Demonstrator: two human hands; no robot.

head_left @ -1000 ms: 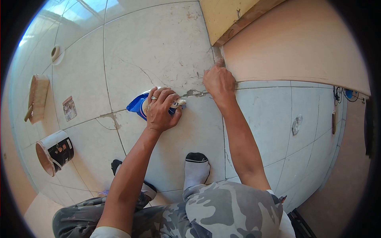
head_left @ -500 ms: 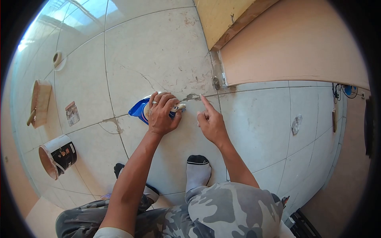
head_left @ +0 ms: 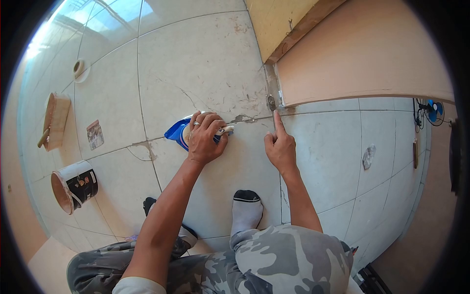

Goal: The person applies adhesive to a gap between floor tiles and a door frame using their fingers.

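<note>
My left hand is closed over a crumpled blue-and-white plastic packet with its top bunched under the fingers. The packet rests on the tiled floor, and its contents are hidden. To the right, my right hand holds nothing. Its index finger is stretched out with the tip at the tile joint, near the corner of the wall; the thumb stands apart and the other fingers are curled. Between the hands, a grey patch of filler lies along the joint.
At the left are a tilted bucket, a trough-shaped tub, a scraper-like flat piece and a roll of tape. Ahead stand a yellow panel and a wall. Crumpled plastic and a blue fan are at the right.
My right hand has moved right along the joint, its fingertip now closer to the wall corner. My left hand keeps its hold on the packet. The view has shifted slightly.
</note>
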